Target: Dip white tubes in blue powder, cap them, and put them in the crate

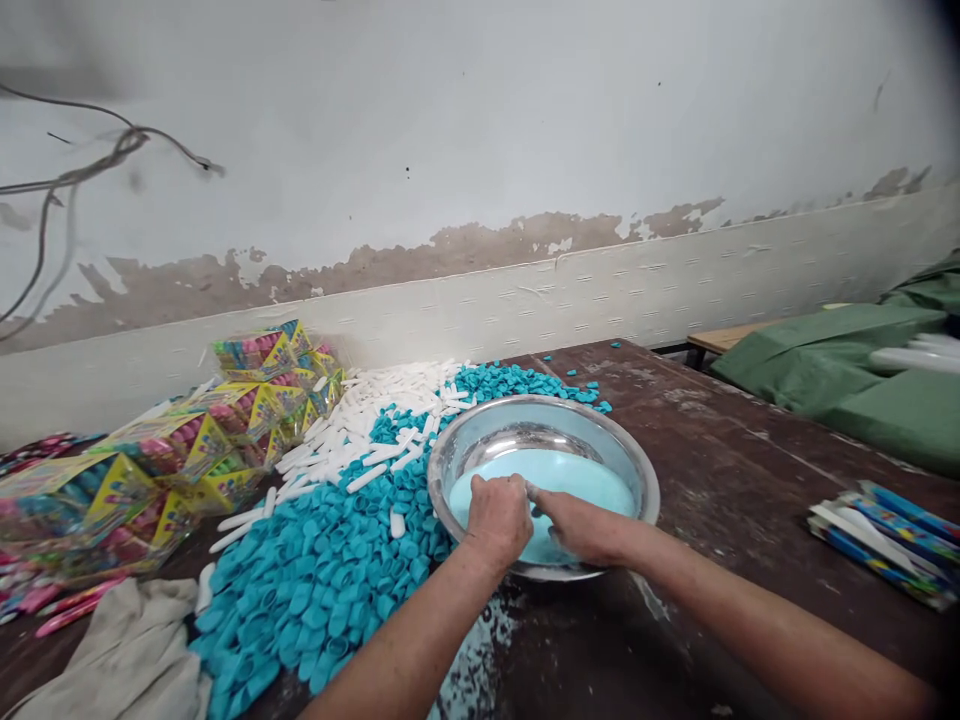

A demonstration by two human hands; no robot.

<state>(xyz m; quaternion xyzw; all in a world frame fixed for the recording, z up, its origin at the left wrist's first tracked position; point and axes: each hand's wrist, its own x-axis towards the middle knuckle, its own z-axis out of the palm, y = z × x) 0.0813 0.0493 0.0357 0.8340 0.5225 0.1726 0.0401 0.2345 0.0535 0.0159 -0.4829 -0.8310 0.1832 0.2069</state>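
Observation:
A wide metal basin point(646, 470) stands on the dark table with smooth pale blue liquid point(574, 478) in it. Over its near side my left hand point(499, 515) is closed in a fist, thumb on top. My right hand point(581, 525) meets it from the right, its index finger stretched to the left fist and the other fingers curled. Whatever either hand grips is hidden or too small to make out. Left of the basin spreads a heap of small turquoise caps point(322, 570), with many white plastic tubes point(367, 478) lying behind and among them.
Clear packs point(217, 430) with yellow printed cards are stacked at the left, near a beige cloth point(124, 650). Flattened printed boxes point(889, 540) lie on the table point(720, 470) at the right. Beyond it are green sacks point(840, 360); loose wires point(112, 155) hang by the wall.

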